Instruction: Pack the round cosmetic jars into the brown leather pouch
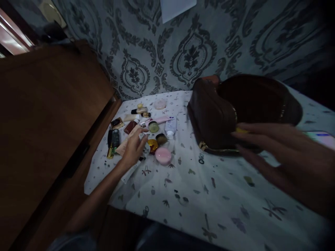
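Our left hand [134, 148], at 8 o'clock in the view, reaches low over a pale pink packet [126, 141], its fingers loosely spread; we cannot tell whether they press on it. At its 3 o'clock are an amber jar [152, 146] and a pink round container [163, 156]; a green-topped jar [153, 126] and a white tube [171, 127] lie toward 2 o'clock, a dark bottle [115, 137] toward 10. The jars sit on broad bases, which probably keeps them steady on the cloth-covered surface [193, 195], while the loose cluster seems to leave each piece reachable.

Our right hand [285, 153], at 3 o'clock, pinches a small yellow item [241, 130] between its fingertips, a grip that seems to suit something so little, though blur hides the details. It is beside the brown bag [217, 118], whose mouth gapes, giving us, we judge, easy access inside. A lit phone [320, 138] lies at the bag's 4 o'clock.
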A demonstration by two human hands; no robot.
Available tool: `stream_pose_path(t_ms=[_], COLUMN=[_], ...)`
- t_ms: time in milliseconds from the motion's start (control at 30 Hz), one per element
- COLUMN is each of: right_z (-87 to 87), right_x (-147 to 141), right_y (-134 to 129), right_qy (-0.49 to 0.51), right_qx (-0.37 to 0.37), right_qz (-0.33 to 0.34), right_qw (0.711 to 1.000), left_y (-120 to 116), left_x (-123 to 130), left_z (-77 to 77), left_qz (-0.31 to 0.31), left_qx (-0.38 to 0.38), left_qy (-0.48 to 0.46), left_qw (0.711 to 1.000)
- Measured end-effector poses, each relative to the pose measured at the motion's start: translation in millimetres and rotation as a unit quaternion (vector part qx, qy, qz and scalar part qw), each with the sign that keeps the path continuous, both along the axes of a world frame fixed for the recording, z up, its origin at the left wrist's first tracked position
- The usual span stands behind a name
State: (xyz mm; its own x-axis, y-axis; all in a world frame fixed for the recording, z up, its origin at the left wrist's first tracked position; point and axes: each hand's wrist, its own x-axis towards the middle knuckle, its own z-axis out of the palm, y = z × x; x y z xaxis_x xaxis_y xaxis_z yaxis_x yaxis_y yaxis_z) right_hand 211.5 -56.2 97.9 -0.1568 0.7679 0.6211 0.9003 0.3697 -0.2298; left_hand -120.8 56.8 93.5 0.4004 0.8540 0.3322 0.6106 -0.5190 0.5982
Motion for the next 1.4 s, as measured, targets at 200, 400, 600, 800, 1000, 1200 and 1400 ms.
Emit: stream_pose_path(t_ms=[200, 400, 600, 800, 1000, 1200, 1400], right_z=[-37.5, -62.1, -67.6, -73.2, -34.6, 31.8, 29.1], right_x=[-84, -128, -137, -133, -82, 12, 63], right_y=[10, 33, 34, 29, 21, 42, 92], right_qy=[0.078, 0.159, 0.209, 0.226, 0.14, 0.025, -0.132], right_qx=[-0.195, -0.313, -0.274, -0.261, -0.179, -0.009, -0.139], right_qz=[0.126, 0.087, 0.085, 0.093, 0.145, 0.035, -0.014], right_qw=[0.97, 0.932, 0.935, 0.934, 0.963, 0.999, 0.981], left_y=[-25, -28, -32, -33, -46, -53, -46], left_x=[29, 43, 54, 60, 41, 32, 42], left_z=[-30.3, -31.9, -28.2, -22.4, -10.4, 7.4, 23.2], left_qz=[-0.163, -0.151, -0.087, -0.077, -0.18, -0.232, -0.25], left_qx=[0.066, 0.124, 0.113, 0.066, 0.049, 0.014, -0.013], left_qy=[0.147, 0.321, 0.32, 0.323, 0.327, 0.384, 0.437], left_qw=[0.973, 0.927, 0.937, 0.941, 0.926, 0.894, 0.864])
